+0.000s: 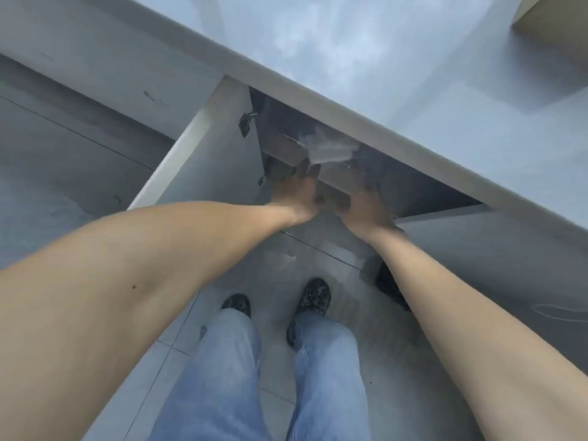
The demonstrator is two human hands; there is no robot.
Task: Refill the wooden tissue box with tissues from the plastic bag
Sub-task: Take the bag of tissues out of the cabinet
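Note:
A crinkled whitish plastic bag lies on a shelf inside the open cabinet under the counter. My left hand reaches into the cabinet with its fingertips at the bag's lower edge; blur hides whether they grip it. My right hand is blurred, just right of the left and below the bag, with fingers spread and nothing in it. A pale wooden box corner shows on the counter at the far right, cut off by the frame.
The grey countertop overhangs the cabinet. The open cabinet door stands to the left of my left arm. A shelf edge runs under my hands. My legs and dark shoes stand on the tiled floor.

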